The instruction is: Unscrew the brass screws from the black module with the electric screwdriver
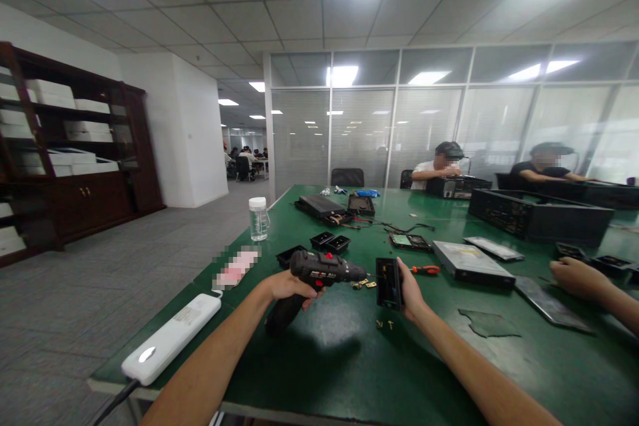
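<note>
My left hand (294,289) is closed round the grip of a black cordless drill (324,268) with red details, its bit pointing right. In my right hand (410,289) I hold a black plastic box (387,285) on its side, open face toward the drill. The bit's tip is at or close to the box; I cannot tell whether it touches a screw. Small brass-coloured plates (367,284) lie just behind, between drill and box. A few screws (384,325) lie on the green table below the box.
More black boxes (329,241), a water bottle (258,219) and a white power strip (172,339) stand at left. An orange screwdriver (426,270), a silver drive (472,265) and a dark computer case (539,216) are at right. A co-worker's hand (579,279) is at the right edge.
</note>
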The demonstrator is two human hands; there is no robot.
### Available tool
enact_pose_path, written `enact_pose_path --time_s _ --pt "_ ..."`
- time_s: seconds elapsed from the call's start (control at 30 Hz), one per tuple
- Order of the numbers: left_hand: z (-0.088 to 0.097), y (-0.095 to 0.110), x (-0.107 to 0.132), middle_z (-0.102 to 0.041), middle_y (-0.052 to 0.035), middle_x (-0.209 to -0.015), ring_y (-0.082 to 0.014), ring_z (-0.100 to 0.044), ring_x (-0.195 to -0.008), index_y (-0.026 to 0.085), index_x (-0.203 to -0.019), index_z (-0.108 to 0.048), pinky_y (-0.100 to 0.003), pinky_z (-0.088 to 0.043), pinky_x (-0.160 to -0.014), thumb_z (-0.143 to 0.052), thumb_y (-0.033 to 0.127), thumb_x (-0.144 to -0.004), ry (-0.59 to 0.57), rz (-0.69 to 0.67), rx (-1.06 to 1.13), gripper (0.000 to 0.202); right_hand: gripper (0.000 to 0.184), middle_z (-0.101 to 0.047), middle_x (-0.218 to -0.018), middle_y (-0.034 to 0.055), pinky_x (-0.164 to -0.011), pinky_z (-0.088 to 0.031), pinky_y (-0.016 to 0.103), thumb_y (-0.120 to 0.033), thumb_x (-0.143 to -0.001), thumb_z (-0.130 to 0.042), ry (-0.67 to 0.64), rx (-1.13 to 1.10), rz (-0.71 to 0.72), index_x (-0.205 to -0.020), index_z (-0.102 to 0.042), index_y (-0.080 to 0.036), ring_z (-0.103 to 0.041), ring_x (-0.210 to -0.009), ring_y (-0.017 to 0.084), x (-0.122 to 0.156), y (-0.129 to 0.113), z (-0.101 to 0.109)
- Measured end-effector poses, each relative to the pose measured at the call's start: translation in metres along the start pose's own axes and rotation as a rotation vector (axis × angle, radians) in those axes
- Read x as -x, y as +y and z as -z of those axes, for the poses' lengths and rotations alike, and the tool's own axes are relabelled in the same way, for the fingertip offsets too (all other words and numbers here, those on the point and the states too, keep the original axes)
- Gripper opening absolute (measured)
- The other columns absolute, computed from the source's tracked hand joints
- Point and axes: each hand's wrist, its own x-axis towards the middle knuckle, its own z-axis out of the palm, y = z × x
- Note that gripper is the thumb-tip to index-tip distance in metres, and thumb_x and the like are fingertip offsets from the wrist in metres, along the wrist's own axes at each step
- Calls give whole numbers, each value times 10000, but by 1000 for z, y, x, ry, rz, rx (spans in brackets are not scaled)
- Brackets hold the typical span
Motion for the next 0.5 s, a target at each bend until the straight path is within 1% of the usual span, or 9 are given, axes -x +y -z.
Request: enact_pose_path --time_s 0.17,0.4,0.5 --pt "-1 1 1 -486 -40 -700 -94 -470 -526 65 -842 -537 -249 -417 -521 -612 255 -638 -3 -3 0 289 374 -574 -487 15 -439 -449 307 -556 -653 -492 -18 1 3 -649 -552 -186 -546 -429 175 -2 1 2" --pt "1 0 0 -494 -40 -673 -99 -474 -527 59 -856 -539 -240 -404 -507 -606 247 -643 -2 3 -1 293 352 -562 -476 0 -426 -439 289 -532 -660 -500 -19 -2 9 -654 -555 -185 -533 -410 156 -3 1 4" --pt "0 0 1 -498 -47 -701 -94 -471 -526 57 -860 -540 -239 -402 -505 -597 238 -648 -8 -6 3 284 356 -562 -481 0 -427 -438 290 -534 -658 -503 -27 -8 12 -653 -556 -182 -533 -413 156 -3 1 3"
